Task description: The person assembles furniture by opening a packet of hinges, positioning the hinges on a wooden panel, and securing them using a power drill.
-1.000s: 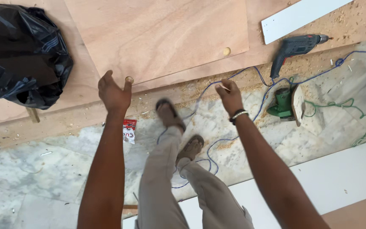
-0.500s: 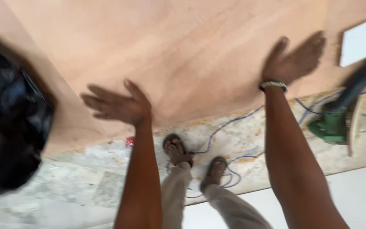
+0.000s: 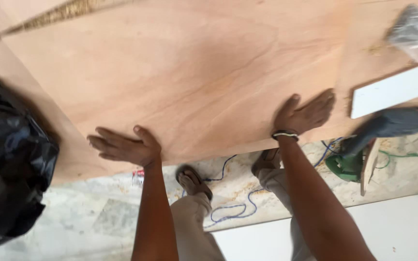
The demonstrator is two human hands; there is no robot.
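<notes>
A large plywood sheet (image 3: 194, 72) fills the upper half of the head view. My left hand (image 3: 124, 146) lies flat on its near edge at the left, fingers spread. My right hand (image 3: 303, 114), a band at its wrist, presses flat on the same edge further right. Neither hand wraps around anything. Below the sheet's edge my two sandalled feet (image 3: 194, 181) stand on the marble floor (image 3: 88, 217).
A black plastic bag (image 3: 10, 159) bulges at the left. A dark green power drill (image 3: 393, 123) lies at the right beside a white board strip (image 3: 393, 89) and a green tool (image 3: 344, 166). Blue cable (image 3: 233, 208) loops across the floor. A white panel (image 3: 364, 227) lies at the lower right.
The view has moved closer to the plywood. Both hands went from hovering above the floor onto the sheet's near edge and now rest flat on it.
</notes>
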